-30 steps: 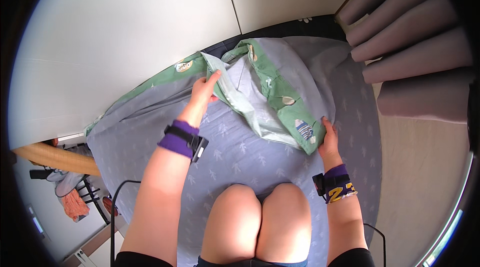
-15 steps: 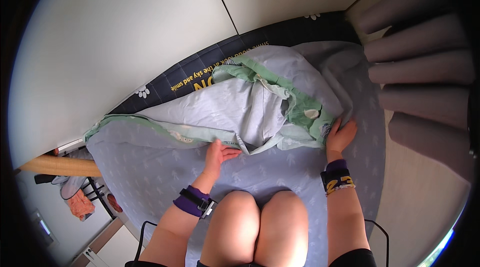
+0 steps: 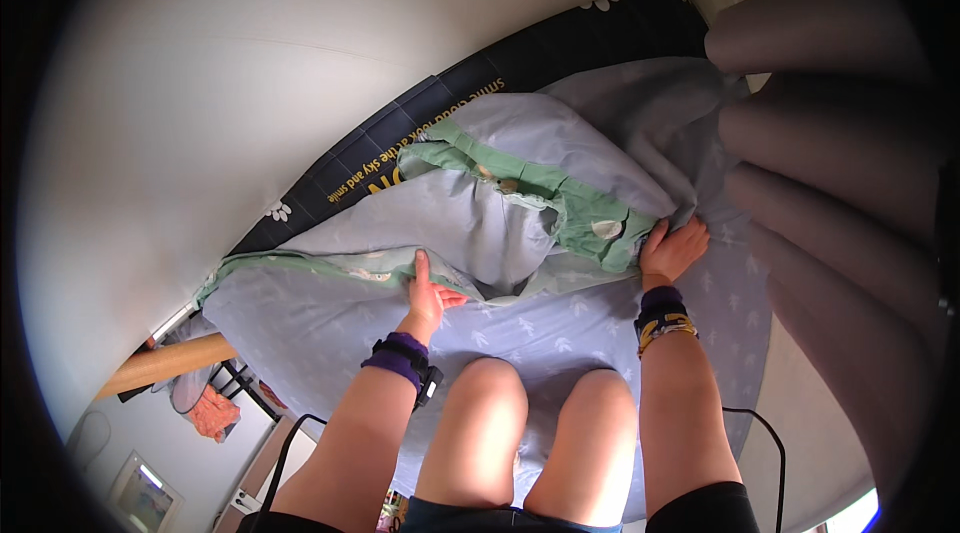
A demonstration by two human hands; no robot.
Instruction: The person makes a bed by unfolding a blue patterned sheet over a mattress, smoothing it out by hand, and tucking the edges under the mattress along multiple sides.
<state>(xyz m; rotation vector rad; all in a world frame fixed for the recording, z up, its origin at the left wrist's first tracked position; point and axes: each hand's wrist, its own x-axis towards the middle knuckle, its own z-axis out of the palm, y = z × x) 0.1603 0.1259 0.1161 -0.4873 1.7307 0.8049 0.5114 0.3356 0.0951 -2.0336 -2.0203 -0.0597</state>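
Note:
A blue-grey bed sheet (image 3: 480,338) with a pale leaf print spreads under my knees. On it lies a folded-back, rumpled cloth (image 3: 470,213) with a pale inner side and a green patterned border (image 3: 580,213). My left hand (image 3: 428,298) rests at the near edge of this cloth, its thumb stretched up over the border and its fingers pointing right, apart from the thumb. At the right end, my right hand (image 3: 675,251) is closed on the cloth beside the green border; some fingertips are hidden in the folds.
Along the wall side shows a dark mattress cover (image 3: 350,153) with yellow lettering and white paw prints. A pale wall (image 3: 250,83) rises behind. Grey-brown curtains (image 3: 820,153) hang at right. Beyond the left edge are a light brown roll (image 3: 165,365) and an orange cloth (image 3: 212,413).
The view has shifted and tilted somewhat. My left thumb now lies over the cloth's border. Near my right hand, the green border lies flatter and straighter than before.

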